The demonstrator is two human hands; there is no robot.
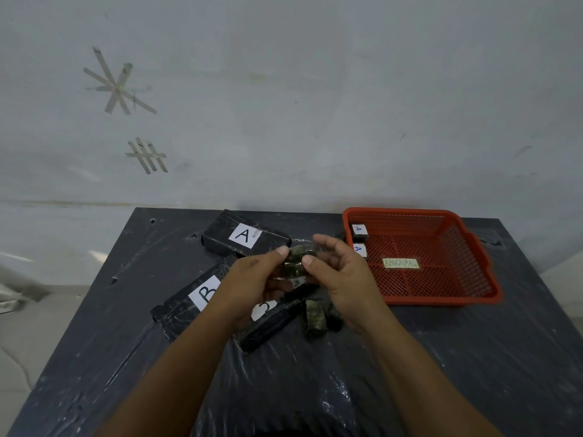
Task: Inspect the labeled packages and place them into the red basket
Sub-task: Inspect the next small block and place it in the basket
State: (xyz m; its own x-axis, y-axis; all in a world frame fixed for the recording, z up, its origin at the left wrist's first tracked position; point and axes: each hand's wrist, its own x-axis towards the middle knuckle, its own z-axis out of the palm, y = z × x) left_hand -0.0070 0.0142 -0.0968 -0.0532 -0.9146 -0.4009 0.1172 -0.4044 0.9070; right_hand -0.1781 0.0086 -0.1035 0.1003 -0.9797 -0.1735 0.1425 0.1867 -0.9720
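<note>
A small dark package (296,261) is held above the middle of the table (441,357), pinched between the left hand (252,279) and right hand (340,275). The red basket (473,269) sits at the far right corner, holding two A-labelled packages (359,239).

One head-worn wide-angle view looks forward and down, close over the table (473,373), facing the wall (315,105).

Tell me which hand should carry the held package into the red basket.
Right, probably. Both hands pinch the small package, but the right hand is on the side nearer the red basket; the left hand would have to cross over it.
</note>
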